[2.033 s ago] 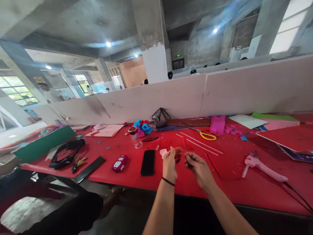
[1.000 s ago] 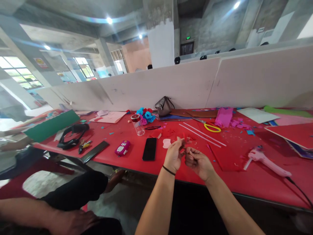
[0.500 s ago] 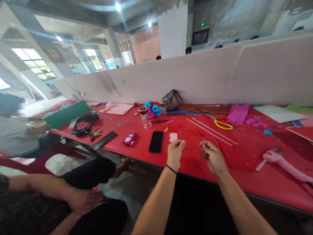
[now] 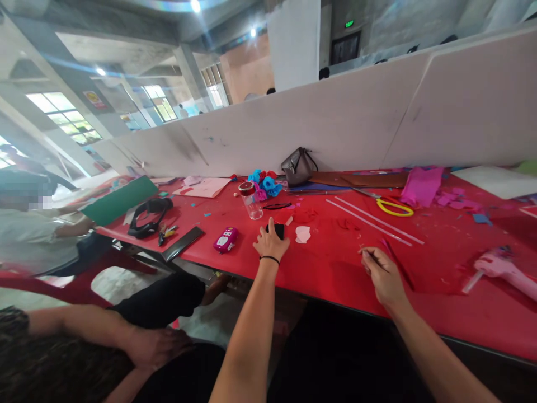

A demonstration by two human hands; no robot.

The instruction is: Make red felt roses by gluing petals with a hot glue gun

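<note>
With fingers spread, my left hand (image 4: 271, 242) lies over the black phone (image 4: 277, 230) and covers most of it; whether it presses on the phone I cannot tell. My right hand (image 4: 381, 274) is above the red tabletop with thumb and forefinger pinched together. Something tiny may be at those fingertips, too small to name. Between the hands lies a pale pink paper piece (image 4: 302, 234). Two clear glue sticks (image 4: 377, 221) lie beyond my right hand, and yellow-handled scissors (image 4: 394, 207) are behind them. A pink glue gun (image 4: 499, 266) rests at the right.
Behind the phone stand a glass jar (image 4: 251, 204) and blue, red and pink paper flowers (image 4: 265, 183). A grey bag (image 4: 298, 167) leans near the white partition (image 4: 335, 123). Left of my hand are a magenta case (image 4: 225, 240) and a black headset (image 4: 150, 216). Two people sit at the left.
My left hand has moved left from its pinched pose near the right hand and opened over the phone. The right hand stays pinched, shifted slightly right in view as the camera moved.
</note>
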